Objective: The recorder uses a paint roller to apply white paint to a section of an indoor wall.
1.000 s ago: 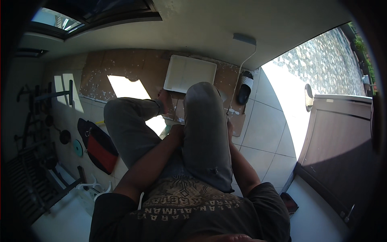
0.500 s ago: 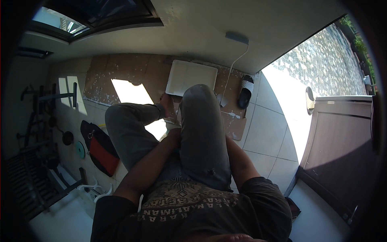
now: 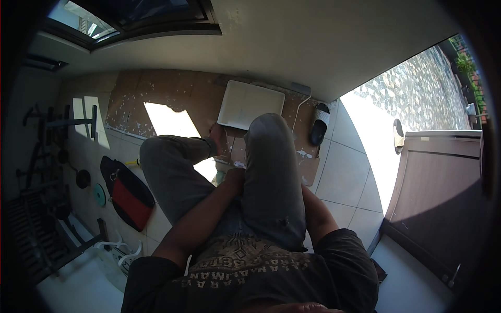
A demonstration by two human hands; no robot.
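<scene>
I look down on my own legs in grey trousers, with my right knee (image 3: 269, 156) raised in the middle and my left knee (image 3: 164, 156) bent out to the left. My left forearm runs between the legs, and my left hand (image 3: 234, 178) rests against the inner side of the right knee, next to a small pale object (image 3: 220, 176) on the floor. Its fingers are not clear enough to tell whether they grip anything. My right forearm (image 3: 315, 214) passes behind the right knee, which hides that hand. A white rectangular tray (image 3: 250, 104) lies just beyond my feet.
Brown cardboard sheets (image 3: 172, 94) spattered with white cover the floor by the wall. A black slipper (image 3: 318, 128) and a white cable (image 3: 298, 112) lie right of the tray. A red and black bag (image 3: 128, 193), weight plates and a rack are at left. A brown cabinet (image 3: 443, 198) stands at right.
The view has shifted slightly and my right knee sits a little closer to the tray. My left hand stays by the inner side of that knee.
</scene>
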